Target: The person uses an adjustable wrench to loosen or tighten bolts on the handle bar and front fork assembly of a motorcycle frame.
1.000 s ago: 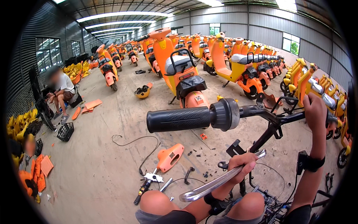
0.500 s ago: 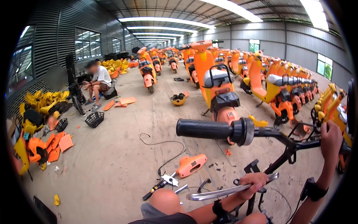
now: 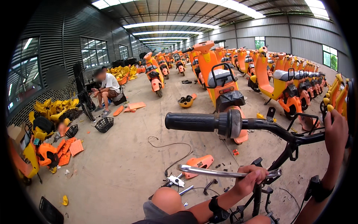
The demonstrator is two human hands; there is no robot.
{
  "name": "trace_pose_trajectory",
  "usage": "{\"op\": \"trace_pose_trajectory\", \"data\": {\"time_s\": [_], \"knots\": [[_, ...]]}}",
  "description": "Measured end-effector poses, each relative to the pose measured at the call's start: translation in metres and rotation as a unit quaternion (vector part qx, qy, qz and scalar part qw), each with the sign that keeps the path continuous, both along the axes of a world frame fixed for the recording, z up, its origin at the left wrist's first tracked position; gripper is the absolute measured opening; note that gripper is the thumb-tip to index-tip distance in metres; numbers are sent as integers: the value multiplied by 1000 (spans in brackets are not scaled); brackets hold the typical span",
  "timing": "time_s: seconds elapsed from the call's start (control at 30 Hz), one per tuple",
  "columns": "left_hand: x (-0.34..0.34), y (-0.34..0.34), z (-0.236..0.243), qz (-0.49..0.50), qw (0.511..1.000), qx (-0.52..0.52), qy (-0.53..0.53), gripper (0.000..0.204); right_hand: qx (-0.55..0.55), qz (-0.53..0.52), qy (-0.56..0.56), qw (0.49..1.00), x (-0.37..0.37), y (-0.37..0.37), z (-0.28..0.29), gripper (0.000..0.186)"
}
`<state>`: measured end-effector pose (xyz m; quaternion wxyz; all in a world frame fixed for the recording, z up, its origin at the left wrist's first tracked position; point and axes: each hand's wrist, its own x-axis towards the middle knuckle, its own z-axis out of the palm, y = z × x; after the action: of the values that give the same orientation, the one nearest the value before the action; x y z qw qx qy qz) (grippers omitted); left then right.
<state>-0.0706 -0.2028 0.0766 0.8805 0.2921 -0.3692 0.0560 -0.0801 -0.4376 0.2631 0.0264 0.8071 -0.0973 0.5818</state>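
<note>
My left hand (image 3: 250, 180) is closed around a long shiny metal wrench (image 3: 209, 171), near the end that lies against the steering column. The wrench's other end points left, over the floor. At the right, my right hand (image 3: 335, 132) is closed on the black handlebar (image 3: 266, 125) of a stripped scooter frame; part of its grip is hidden. The bar's left black rubber grip (image 3: 192, 121) stands free in front of me. Below my left hand, the black frame (image 3: 257, 199) runs down between my knees.
On the floor ahead lie an orange plastic cover (image 3: 198, 166), a black cable (image 3: 182, 143) and small loose parts. An orange-yellow scooter (image 3: 209, 71) stands just beyond, with rows of others behind. At the left, a seated person (image 3: 109, 87) is near black baskets (image 3: 104, 125) and yellow panels.
The wrench's free end has risen and swung left, and my left hand has moved up slightly with it. The handlebar shows a little further left, and the whole view has shifted.
</note>
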Motion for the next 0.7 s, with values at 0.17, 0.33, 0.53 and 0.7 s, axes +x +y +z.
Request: {"op": "trace_pose_trajectory", "data": {"time_s": [0.17, 0.33, 0.53, 0.7], "knots": [[4, 12, 1, 16, 1000, 3, 24, 29, 84, 6, 100, 991, 6, 8, -1, 27], [8, -8, -7, 4, 1000, -19, -19, 28, 94, -16, 109, 990, -2, -9, -2, 29], [-10, 11, -17, 184, 966, 6, -183, 39, 15, 31, 93, 995, 7, 47, 17, 30], [-9, -9, -34, 130, 981, -43, -139, 34, 23, 4, 112, 993, -2, 29, 15, 34]]}}
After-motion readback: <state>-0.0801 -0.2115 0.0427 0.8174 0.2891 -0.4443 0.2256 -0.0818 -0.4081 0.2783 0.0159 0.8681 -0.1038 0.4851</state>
